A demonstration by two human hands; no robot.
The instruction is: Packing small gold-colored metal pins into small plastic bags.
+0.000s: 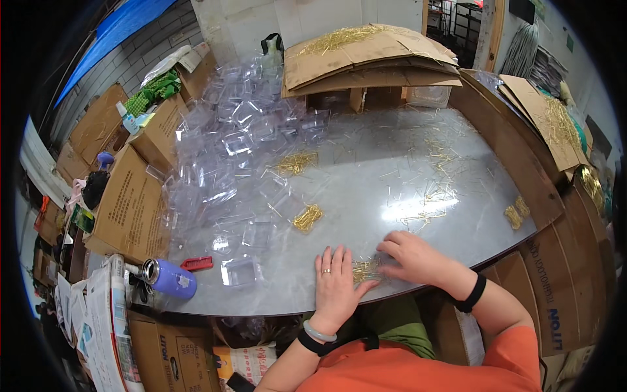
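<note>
My left hand lies flat on the grey table near its front edge, fingers apart, a ring on one finger. My right hand rests palm down just to its right, fingers curled over a small bunch of thin gold pins that lies between the two hands. Whether the right fingers pinch any pins is hidden. A tidy bundle of gold pins lies farther up the table, and another loose bunch of pins sits beyond it.
A heap of clear plastic boxes covers the table's left and far side; one open clear box stands near the front. A purple flask and a red clip lie at the front left. Cardboard sheets and cartons ring the table.
</note>
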